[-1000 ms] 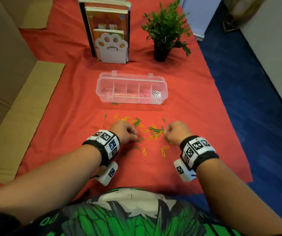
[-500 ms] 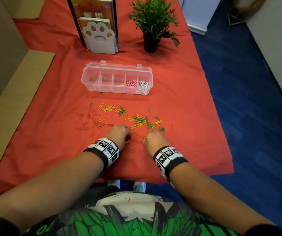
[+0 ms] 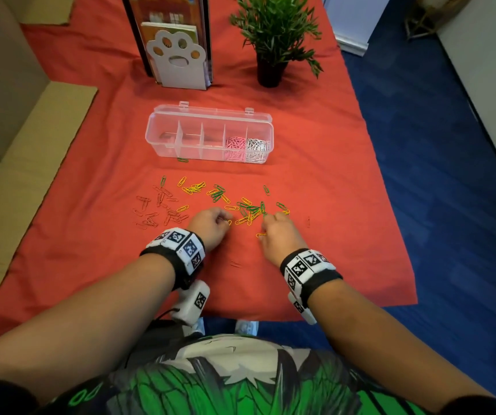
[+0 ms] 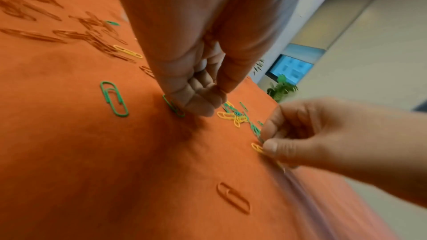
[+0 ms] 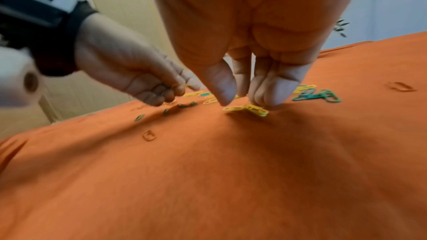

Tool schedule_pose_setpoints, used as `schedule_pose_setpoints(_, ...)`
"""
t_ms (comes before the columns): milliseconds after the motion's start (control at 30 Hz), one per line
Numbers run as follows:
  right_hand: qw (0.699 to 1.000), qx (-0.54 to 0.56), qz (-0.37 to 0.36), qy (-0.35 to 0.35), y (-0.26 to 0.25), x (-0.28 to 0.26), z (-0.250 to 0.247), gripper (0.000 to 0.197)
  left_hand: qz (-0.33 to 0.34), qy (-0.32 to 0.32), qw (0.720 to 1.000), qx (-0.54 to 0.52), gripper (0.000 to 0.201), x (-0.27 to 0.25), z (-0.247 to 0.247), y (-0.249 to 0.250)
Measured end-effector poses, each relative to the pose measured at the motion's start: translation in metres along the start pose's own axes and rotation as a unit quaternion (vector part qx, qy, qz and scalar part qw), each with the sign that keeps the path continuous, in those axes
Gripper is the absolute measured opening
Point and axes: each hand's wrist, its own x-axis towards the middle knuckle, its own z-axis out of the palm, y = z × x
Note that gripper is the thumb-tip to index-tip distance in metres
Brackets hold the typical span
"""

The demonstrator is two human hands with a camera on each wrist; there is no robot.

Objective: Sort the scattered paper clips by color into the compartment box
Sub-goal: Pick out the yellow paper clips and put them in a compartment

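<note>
The clear compartment box [image 3: 163, 127] stands open on the red cloth [image 3: 91, 235]. Pink clips [image 3: 234, 145] fill its fourth cell and white clips [image 3: 255, 146] its fifth. Yellow and green clips [image 3: 249, 211] lie mixed in front of it, with red clips [image 3: 157, 211] to their left. My left hand [image 3: 211, 223] is curled into a fist, its fingers resting on one end of a green clip [image 4: 174, 106]; I see nothing inside the fist. My right hand [image 3: 279, 232] pinches a yellow clip [image 5: 247, 109] between thumb and fingers on the cloth.
One green clip [image 3: 182, 159] lies against the box's front wall, and a red one [image 3: 236, 264] sits near my wrists. A paw-print book stand [image 3: 178, 61] and a potted plant [image 3: 273, 34] stand behind the box. Cardboard [image 3: 31, 163] lies at the left.
Both hands have edged forward a little into the yellow and green clips. The head view has shifted and the box stays where it was.
</note>
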Motion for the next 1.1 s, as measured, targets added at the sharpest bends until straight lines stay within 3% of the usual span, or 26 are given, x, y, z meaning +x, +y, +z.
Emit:
schedule_pose_setpoints(133, 0.998, -0.059, -0.025, -0.019, -0.012, -0.003, 0.005, 0.031, -0.126, -0.040, 0.964, -0.229, 0.034, 0.005, -0.007, 0.016)
schedule_pose_setpoints(267, 0.996, -0.082, -0.028, -0.029, -0.014, -0.003, 0.007, 0.034, -0.166, -0.052, 0.937, -0.303, 0.025, 0.011, -0.009, 0.027)
schedule_pose_setpoints(333, 0.997, -0.052, -0.006, -0.048, -0.010, 0.001, 0.005, 0.033, -0.155, -0.046, 0.948, -0.275, 0.022, 0.018, -0.005, 0.025)
schedule_pose_setpoints(433, 0.987, 0.105, 0.102, -0.064, 0.000, 0.009, -0.005, 0.026, -0.043, -0.020, 0.997, -0.056, 0.016, 0.026, 0.001, 0.019)
schedule_pose_setpoints(500, 0.934, 0.288, 0.198, -0.076, 0.007, 0.014, -0.015, 0.025, 0.029, -0.004, 0.996, 0.083, 0.008, 0.025, 0.002, 0.016)
schedule_pose_setpoints(600, 0.808, 0.523, 0.270, -0.036, 0.017, 0.017, -0.032, 0.031, 0.103, 0.020, 0.971, 0.216, 0.021, 0.025, 0.006, 0.013)
schedule_pose_setpoints(667, 0.776, 0.568, 0.276, -0.014, 0.024, 0.020, -0.043, 0.026, 0.117, 0.019, 0.962, 0.247, 0.020, 0.025, 0.009, 0.014)
schedule_pose_setpoints(700, 0.785, 0.555, 0.275, -0.010, 0.028, 0.023, -0.044, 0.024, 0.124, 0.012, 0.959, 0.256, 0.019, 0.026, 0.011, 0.014)
schedule_pose_setpoints(733, 0.813, 0.517, 0.268, -0.006, 0.032, 0.027, -0.044, 0.024, 0.130, 0.001, 0.956, 0.263, 0.018, 0.025, 0.013, 0.013)
schedule_pose_setpoints(833, 0.931, 0.298, 0.210, -0.003, 0.038, 0.037, -0.039, 0.021, 0.142, -0.007, 0.957, 0.252, 0.016, 0.024, 0.014, 0.014)
schedule_pose_setpoints(900, 0.974, 0.158, 0.163, 0.003, 0.038, 0.039, -0.033, 0.018, 0.122, -0.003, 0.973, 0.194, 0.011, 0.025, 0.011, 0.016)
schedule_pose_setpoints(1000, 0.994, 0.038, 0.101, 0.009, 0.035, 0.036, -0.020, 0.026, 0.011, -0.034, 0.999, -0.027, 0.012, 0.023, 0.004, 0.025)
schedule_pose_setpoints(1033, 0.996, 0.017, 0.086, 0.013, 0.034, 0.035, -0.017, 0.027, -0.029, -0.045, 0.988, -0.142, 0.013, 0.022, 0.000, 0.028)
schedule_pose_setpoints(1100, 0.997, -0.022, 0.071, 0.019, 0.030, 0.034, -0.014, 0.024, -0.095, -0.064, 0.940, -0.321, 0.017, 0.022, -0.009, 0.030)
